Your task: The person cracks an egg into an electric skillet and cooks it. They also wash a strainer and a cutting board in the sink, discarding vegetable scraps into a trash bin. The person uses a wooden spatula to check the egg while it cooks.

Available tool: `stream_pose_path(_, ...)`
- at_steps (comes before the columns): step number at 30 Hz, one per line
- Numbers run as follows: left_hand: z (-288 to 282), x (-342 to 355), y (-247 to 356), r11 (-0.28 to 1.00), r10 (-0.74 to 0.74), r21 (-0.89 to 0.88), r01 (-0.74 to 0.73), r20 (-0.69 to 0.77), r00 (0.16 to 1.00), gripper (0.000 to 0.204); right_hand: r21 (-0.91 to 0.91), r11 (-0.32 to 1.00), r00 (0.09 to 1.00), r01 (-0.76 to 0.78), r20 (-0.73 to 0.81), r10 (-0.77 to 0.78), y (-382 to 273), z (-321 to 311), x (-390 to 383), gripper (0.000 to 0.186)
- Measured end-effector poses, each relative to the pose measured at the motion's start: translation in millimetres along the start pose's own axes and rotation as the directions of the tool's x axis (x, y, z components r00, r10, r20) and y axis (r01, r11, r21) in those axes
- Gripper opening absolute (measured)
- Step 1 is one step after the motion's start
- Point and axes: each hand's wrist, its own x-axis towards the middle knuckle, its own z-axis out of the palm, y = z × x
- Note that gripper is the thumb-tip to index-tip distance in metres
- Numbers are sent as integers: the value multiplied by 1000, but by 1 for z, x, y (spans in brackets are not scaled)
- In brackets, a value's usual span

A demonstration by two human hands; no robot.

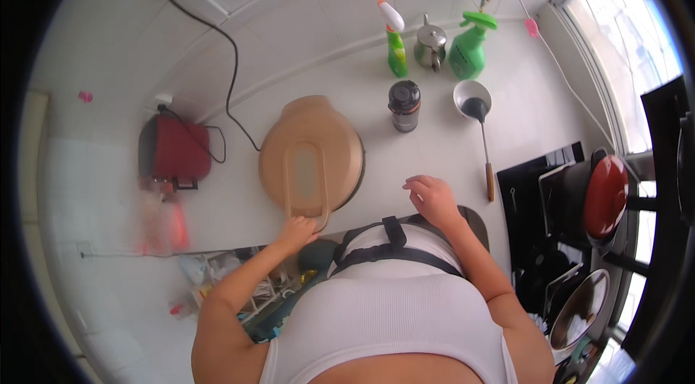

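Observation:
A round peach-coloured electric griddle (342, 139) with a long loop handle on its lid stands left of centre on the white counter, lid down. My left hand (298, 230) is closed around the near end of that handle. To the right, my right hand (431, 199) hovers near the counter's front edge. Its fingers are loosely bent and apart, with nothing in them. The griddle's black cord (233, 58) runs up to a plug on the wall.
A dark flask (405, 105) stands right of the griddle. Behind it are two green spray bottles (468, 55) and a metal pot (431, 46). A ladle (487, 156) rests in a small bowl (467, 92). A red toaster-like appliance (181, 149) sits left; a red-lidded pot (607, 196) sits right.

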Motion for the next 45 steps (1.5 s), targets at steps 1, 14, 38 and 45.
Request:
stream_pose_path(1,-11,0,-1,1000,12,-6,-12,4,1000,29,-2,1000,1000,-10,-1,10,1,-2,-2,14)
stream_pose_path(14,2,-3,1,982,-185,29,184,25,982,35,284,907,857,-311,-327,397,70,38,48,80)
stream_pose_path(38,57,7,3,964,-267,3,267,-23,963,19,323,849,749,-418,-406,523,156,89,144,85)
stream_pose_path(45,52,14,5,966,-258,20,259,-42,965,22,239,887,769,-395,-443,462,155,87,139,84)
